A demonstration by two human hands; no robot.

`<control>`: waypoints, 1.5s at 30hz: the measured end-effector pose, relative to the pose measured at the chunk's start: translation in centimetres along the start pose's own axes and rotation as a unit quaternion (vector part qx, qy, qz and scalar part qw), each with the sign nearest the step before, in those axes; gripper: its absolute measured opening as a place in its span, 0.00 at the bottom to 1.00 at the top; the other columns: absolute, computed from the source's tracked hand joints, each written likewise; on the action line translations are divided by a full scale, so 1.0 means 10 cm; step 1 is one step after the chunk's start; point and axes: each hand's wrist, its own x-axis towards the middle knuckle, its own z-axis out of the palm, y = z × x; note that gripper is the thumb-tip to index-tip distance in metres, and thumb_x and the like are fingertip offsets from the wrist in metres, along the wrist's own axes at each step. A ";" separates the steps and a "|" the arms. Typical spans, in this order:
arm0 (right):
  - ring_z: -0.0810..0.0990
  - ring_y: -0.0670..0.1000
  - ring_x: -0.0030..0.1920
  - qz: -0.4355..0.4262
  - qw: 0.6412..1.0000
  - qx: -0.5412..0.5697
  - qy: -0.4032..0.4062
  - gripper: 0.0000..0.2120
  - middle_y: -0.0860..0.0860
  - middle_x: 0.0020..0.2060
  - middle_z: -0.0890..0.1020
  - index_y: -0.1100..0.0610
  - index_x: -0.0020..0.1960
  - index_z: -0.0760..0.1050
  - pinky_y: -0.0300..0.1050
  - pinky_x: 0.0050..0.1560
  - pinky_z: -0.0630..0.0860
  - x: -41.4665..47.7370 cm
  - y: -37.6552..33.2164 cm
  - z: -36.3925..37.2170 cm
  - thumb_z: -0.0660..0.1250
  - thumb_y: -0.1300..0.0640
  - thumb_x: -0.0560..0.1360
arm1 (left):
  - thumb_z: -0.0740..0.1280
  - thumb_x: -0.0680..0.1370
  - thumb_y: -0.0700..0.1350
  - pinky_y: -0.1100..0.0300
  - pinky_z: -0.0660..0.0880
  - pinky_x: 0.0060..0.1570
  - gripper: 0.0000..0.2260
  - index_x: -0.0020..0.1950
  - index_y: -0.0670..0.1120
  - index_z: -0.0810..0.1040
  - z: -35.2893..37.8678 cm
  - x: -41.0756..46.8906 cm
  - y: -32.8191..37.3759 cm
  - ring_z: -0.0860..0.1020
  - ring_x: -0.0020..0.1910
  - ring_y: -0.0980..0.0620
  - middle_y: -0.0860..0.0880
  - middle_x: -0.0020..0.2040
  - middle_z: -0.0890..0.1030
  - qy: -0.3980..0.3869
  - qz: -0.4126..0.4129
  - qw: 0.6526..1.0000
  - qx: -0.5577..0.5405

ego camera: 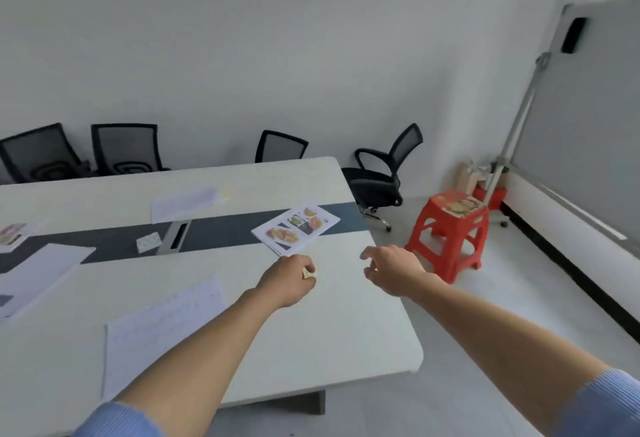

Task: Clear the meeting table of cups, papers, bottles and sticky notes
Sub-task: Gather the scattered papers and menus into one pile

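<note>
One sticky note (pixel 309 273), pale yellow, pinched in the curled fingers of the left hand (pixel 287 280), just above the table (pixel 346 315). Right hand (pixel 391 272) beside it, fingers loosely spread, holding nothing. Picture leaflet (pixel 296 228) lies just beyond both sets of fingertips. Step in hand: collecting notes; next, probably, the free fingers must lift the leaflet's near edge.

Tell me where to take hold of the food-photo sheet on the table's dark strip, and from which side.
Grip its near corner, coming from your side with the free right hand. The food-photo sheet lies flat and skewed, that corner pointing toward you; probably slide a fingertip under first.
</note>
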 end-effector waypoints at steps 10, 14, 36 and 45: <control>0.78 0.55 0.59 -0.023 0.993 0.032 -0.109 0.19 0.51 0.59 0.80 0.48 0.68 0.72 0.46 0.52 0.72 1.89 -0.06 0.77 0.61 0.50 0.78 | 0.64 0.77 0.48 0.54 0.77 0.54 0.13 0.61 0.48 0.77 -0.13 1.29 -1.11 0.78 0.52 0.46 0.45 0.55 0.79 -0.016 -0.136 0.990 -0.029; 0.77 0.55 0.60 -0.011 0.985 0.030 -0.169 0.19 0.50 0.59 0.80 0.48 0.69 0.71 0.45 0.51 0.71 2.40 -0.08 1.13 0.61 0.51 0.78 | 0.64 0.78 0.49 0.57 0.76 0.51 0.12 0.60 0.48 0.76 0.08 1.60 -1.55 0.77 0.47 0.48 0.49 0.48 0.77 -0.050 -0.195 0.977 -0.064; 0.80 0.59 0.52 0.501 0.660 0.557 -0.060 0.20 0.59 0.53 0.78 0.64 0.58 0.72 0.55 0.58 0.80 4.27 -0.70 2.08 0.71 0.51 0.75 | 0.58 0.79 0.42 0.49 0.67 0.66 0.27 0.78 0.52 0.56 0.43 3.64 -2.97 0.56 0.76 0.43 0.44 0.79 0.51 -0.185 -0.005 0.967 0.173; 0.79 0.59 0.51 0.571 0.596 0.561 -0.065 0.18 0.60 0.52 0.77 0.59 0.56 0.69 0.57 0.58 0.76 4.80 -0.70 2.04 0.71 0.51 0.74 | 0.59 0.75 0.35 0.46 0.58 0.72 0.37 0.79 0.55 0.48 0.58 4.21 -3.21 0.44 0.78 0.40 0.43 0.80 0.42 -0.228 0.073 0.939 0.245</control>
